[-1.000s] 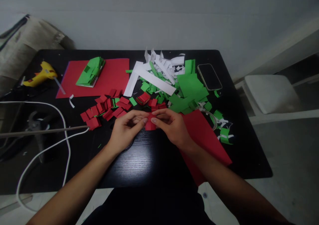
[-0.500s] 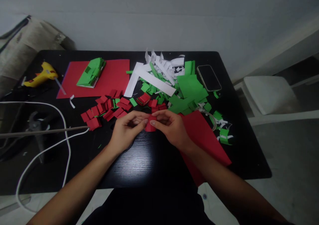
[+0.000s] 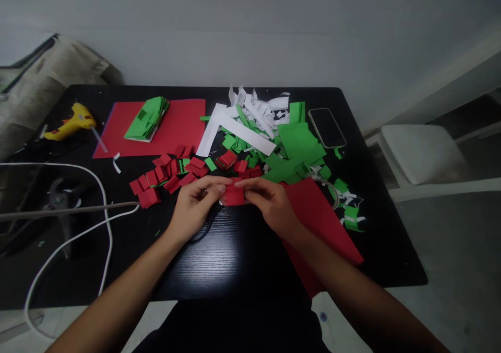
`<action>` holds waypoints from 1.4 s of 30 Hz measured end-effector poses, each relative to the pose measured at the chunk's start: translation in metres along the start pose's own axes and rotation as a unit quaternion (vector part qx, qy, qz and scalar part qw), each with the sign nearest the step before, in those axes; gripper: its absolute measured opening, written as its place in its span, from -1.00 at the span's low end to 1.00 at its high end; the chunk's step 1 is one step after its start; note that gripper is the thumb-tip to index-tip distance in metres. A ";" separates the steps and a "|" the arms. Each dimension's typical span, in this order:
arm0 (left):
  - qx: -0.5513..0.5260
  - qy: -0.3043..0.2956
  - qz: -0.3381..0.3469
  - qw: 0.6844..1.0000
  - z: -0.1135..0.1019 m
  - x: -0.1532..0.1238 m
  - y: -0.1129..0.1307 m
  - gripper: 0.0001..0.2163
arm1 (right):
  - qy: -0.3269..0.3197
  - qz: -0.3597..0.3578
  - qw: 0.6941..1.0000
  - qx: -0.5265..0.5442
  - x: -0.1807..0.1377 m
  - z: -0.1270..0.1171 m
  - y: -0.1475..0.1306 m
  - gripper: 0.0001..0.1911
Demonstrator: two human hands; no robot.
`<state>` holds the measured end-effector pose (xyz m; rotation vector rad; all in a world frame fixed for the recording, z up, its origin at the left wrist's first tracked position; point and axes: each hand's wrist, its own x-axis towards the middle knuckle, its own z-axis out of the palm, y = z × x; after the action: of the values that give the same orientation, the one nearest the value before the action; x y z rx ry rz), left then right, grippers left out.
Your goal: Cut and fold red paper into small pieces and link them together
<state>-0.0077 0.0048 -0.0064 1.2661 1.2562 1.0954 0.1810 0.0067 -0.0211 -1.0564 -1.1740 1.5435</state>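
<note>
A small red paper piece (image 3: 234, 195) sits between the fingertips of the two hands, above or on the near middle of the black desk (image 3: 254, 262); whether it touches the surface cannot be told. The left hand (image 3: 195, 203) has its left side pinched between thumb and forefinger, and the right hand (image 3: 271, 202) grips its upper right side the same way, each hand closed to little more than the paper's thickness. Just beyond lie many small folded red pieces (image 3: 160, 170), overlapping too much to count exactly. Two large red sheets are in view: one at the back left (image 3: 186, 129), carrying one green folded bundle (image 3: 146, 119), and another by the right forearm (image 3: 324, 220). Two broad white strips (image 3: 246, 133) meet at an angle before a heap of white scraps and green paper (image 3: 299, 142). There is one phone (image 3: 327, 128) at the back right, one yellow glue gun (image 3: 72, 122) at the back left, and one white cable (image 3: 107, 228) looping at the left. Both forearms slant inward from the lower edge, wrists near the desk, the hands facing each other with knuckles outward.
</note>
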 end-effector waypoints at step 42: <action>0.117 0.017 0.123 0.985 0.001 -0.007 -0.019 -0.85 | 0.057 -0.027 0.998 -0.019 -0.007 0.007 0.003 -0.85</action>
<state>-0.0087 -0.0026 -0.0251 1.6204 1.3063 1.1726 0.1755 -0.0016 -0.0220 -1.1132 -1.1470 1.4051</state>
